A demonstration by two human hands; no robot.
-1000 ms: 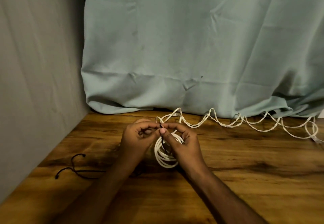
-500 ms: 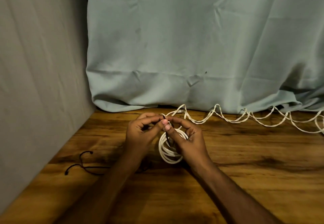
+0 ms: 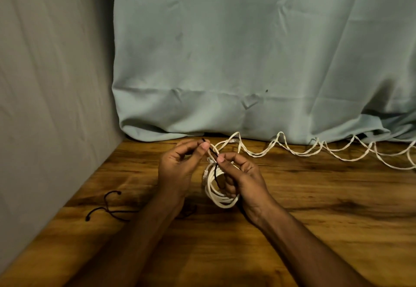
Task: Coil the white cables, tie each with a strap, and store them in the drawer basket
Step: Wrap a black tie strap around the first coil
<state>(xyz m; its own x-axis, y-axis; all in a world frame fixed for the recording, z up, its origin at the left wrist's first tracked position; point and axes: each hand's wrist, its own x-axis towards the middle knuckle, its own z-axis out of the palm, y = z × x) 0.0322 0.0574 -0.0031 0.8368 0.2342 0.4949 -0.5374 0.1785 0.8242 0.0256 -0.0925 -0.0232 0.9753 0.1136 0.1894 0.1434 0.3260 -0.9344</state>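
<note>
Left hand [image 3: 180,167] pinches black strap [image 3: 212,151] end; right hand [image 3: 242,174] pinches strap, its lower fingers hidden behind white coil [image 3: 216,193]; knot indistinct.

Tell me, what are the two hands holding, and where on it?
Both pinch a thin black strap: the left hand near its upper end, the right hand lower down, where it passes through the white cable coil.

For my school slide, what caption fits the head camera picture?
Both hands pinch a black strap around a coiled white cable on a wooden table.
</note>
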